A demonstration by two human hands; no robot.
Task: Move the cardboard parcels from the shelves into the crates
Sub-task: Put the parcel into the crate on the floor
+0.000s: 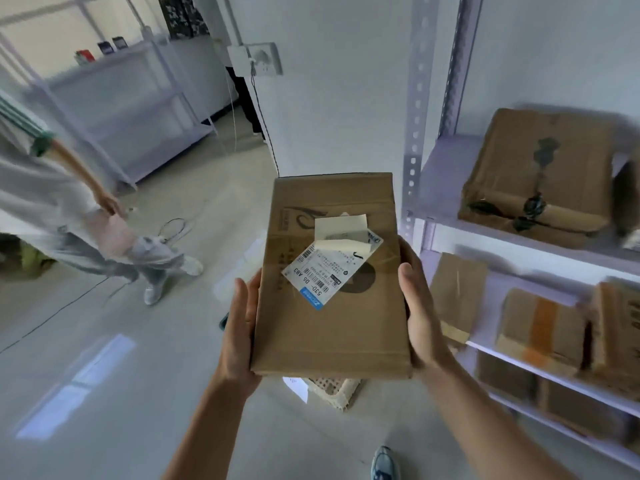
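A flat brown cardboard parcel with a white shipping label is held in mid-air in front of me. My left hand holds its left edge and my right hand holds its right edge, fingers curled under it. Below the parcel a cream lattice crate peeks out on the floor, mostly hidden. On the white shelves to the right lie more parcels: a large one on the upper level, several smaller ones below.
Another person in light clothes stands at the left on the pale floor. A cable loop lies on the floor behind them. An empty white rack stands at the back left. My shoe shows at the bottom.
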